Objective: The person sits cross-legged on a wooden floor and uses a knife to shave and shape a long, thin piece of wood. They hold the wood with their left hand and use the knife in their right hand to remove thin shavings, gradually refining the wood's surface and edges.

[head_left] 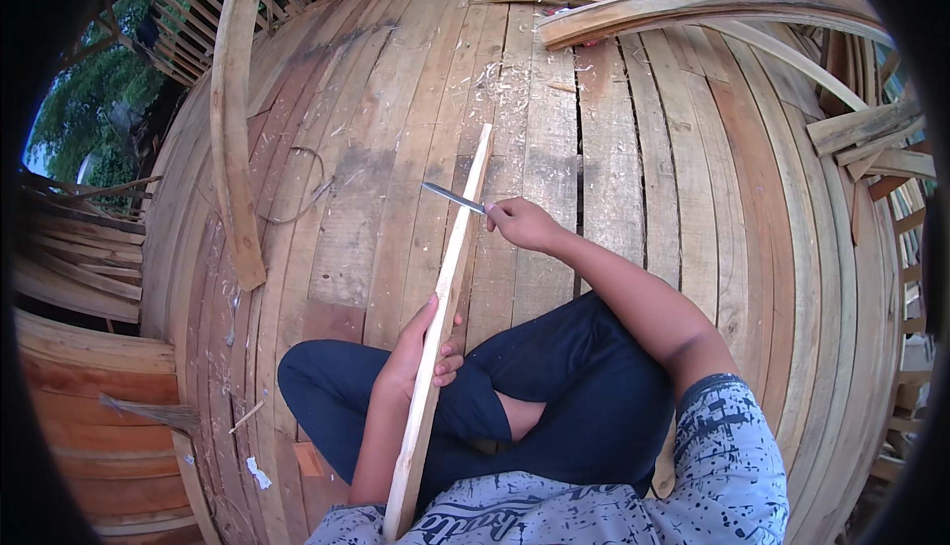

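A long, pale squared wooden stick (432,367) slants from my lap out over the floor, its far end pointing away from me. My left hand (421,352) is wrapped round it at about its lower middle. In my right hand (520,222) is a knife (450,196), held by its handle, which my fingers hide. The blade points left and crosses the stick in its upper part. Whether the edge touches the wood I cannot tell. My crossed legs in dark trousers lie beneath the stick.
Wood shavings (505,90) litter the plank floor (643,179) ahead. A long beam (233,139) stands at the left. Thick curved boards (712,8) lie at the far right, with cut timber (866,129) below them. A thin loop (302,189) and a bundle of bristles (148,411) are at the left.
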The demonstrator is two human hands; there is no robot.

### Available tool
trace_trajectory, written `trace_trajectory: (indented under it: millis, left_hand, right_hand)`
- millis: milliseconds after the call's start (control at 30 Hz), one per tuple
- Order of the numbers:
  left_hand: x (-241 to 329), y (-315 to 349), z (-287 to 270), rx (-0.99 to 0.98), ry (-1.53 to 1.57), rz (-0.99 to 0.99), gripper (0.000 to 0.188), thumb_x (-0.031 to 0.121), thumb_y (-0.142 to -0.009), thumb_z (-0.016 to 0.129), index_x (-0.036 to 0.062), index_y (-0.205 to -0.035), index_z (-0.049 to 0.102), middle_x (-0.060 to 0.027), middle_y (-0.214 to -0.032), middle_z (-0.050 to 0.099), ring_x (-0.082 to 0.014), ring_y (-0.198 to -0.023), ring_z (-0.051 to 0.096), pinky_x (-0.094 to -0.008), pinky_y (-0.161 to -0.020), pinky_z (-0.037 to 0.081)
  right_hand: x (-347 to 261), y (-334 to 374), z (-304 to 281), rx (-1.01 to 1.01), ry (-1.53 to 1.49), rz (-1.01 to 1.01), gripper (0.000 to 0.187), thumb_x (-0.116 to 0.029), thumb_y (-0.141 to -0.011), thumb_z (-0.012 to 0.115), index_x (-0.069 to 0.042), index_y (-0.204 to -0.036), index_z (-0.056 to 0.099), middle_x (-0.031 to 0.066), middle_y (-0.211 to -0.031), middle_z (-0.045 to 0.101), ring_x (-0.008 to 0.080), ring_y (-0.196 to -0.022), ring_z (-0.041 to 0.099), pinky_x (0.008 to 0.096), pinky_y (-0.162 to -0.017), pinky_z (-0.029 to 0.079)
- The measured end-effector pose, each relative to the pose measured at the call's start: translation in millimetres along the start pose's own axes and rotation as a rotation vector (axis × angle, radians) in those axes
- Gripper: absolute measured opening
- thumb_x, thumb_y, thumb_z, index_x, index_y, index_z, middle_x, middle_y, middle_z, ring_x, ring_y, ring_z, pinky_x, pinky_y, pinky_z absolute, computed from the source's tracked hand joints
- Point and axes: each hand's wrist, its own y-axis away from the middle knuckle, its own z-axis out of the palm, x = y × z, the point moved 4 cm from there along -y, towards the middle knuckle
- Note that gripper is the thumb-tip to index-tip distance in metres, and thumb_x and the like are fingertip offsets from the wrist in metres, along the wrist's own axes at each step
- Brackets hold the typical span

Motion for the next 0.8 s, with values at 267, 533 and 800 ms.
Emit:
trace_trajectory:
  millis: [267,533,800]
  left_hand:
    - [-2,-25,-6,-0.359,0.292,-0.165,0.054,0.061,-0.099,0.031,0.011,-0.091,0.047,-0.0022,-0.057,0.04,-0.0146,-0.035,0.037,-0.0287,-0.03,0.033]
    - [30,-44,-3,0.041,0.112,-0.062,0.053,0.061,-0.097,0.039,0.0091,-0.093,0.052,-0.0009,-0.063,0.045,-0.0119,-0.043,0.042,-0.0252,-0.037,0.032]
    - [27,-69,-25,-0.256,0.142,-0.017,0.024,0.03,-0.091,0.061,0.0116,-0.103,0.051,0.0012,-0.065,0.044,-0.0086,-0.044,0.04,-0.0236,-0.035,0.031]
  right_hand:
    - [2,-32,-30,0.185,0.343,0.162,0.056,-0.057,-0.092,0.05,-0.007,-0.092,0.077,0.0209,-0.087,0.072,0.0382,-0.089,0.07,0.0467,-0.081,0.054]
    - [11,-47,-30,0.057,0.187,0.059,0.052,-0.053,-0.091,0.053,-0.008,-0.09,0.077,0.0156,-0.077,0.071,0.0317,-0.079,0.069,0.0421,-0.074,0.051]
    - [25,-47,-7,-0.031,-0.157,0.106,0.05,-0.049,-0.095,0.054,-0.002,-0.083,0.069,0.0043,-0.06,0.054,0.015,-0.053,0.051,0.0315,-0.052,0.04]
